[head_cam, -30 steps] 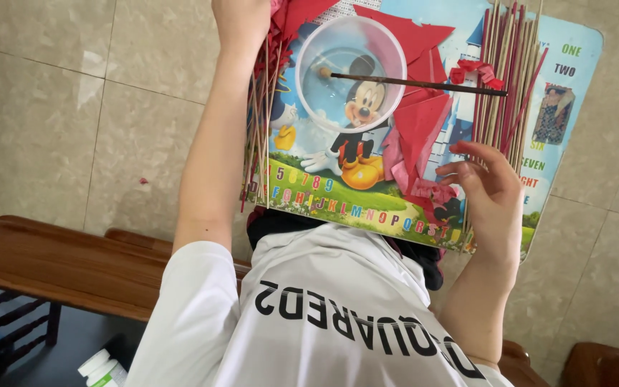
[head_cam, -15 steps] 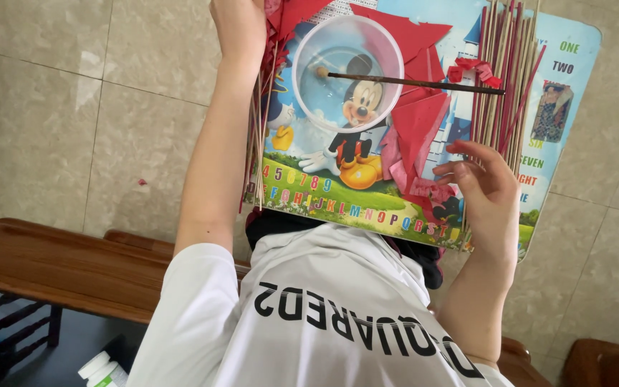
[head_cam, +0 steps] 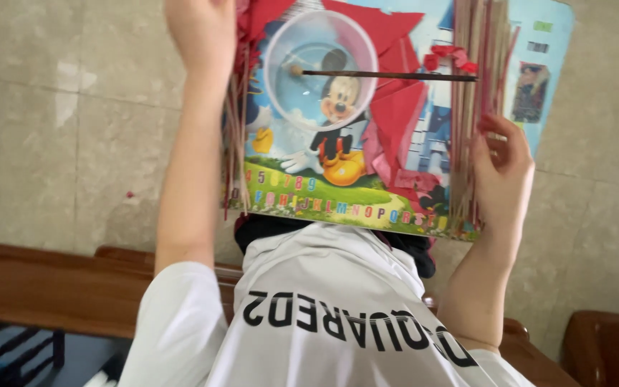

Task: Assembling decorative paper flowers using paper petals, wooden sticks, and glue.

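A colourful cartoon picture board (head_cam: 338, 201) lies on the floor in front of me, past my white printed shirt. On it stands a clear plastic bowl (head_cam: 320, 68) with a thin dark stick (head_cam: 395, 75) lying across its rim. Pieces of red paper (head_cam: 395, 115) lie beside the bowl. Bundles of thin red and tan sticks lie along the left edge (head_cam: 234, 143) and the right edge (head_cam: 471, 107). My left hand (head_cam: 202, 36) is at the board's far left corner, partly cut off by the frame. My right hand (head_cam: 503, 165) has its fingers curled on the right stick bundle.
Beige floor tiles (head_cam: 51, 143) surround the board. Brown wooden furniture (head_cam: 51, 287) runs along the lower left, and another brown piece (head_cam: 610, 344) sits at the lower right.
The view has shifted slightly and blurred. My left hand sits a little higher at the frame's top; my right hand stays on the right stick bundle.
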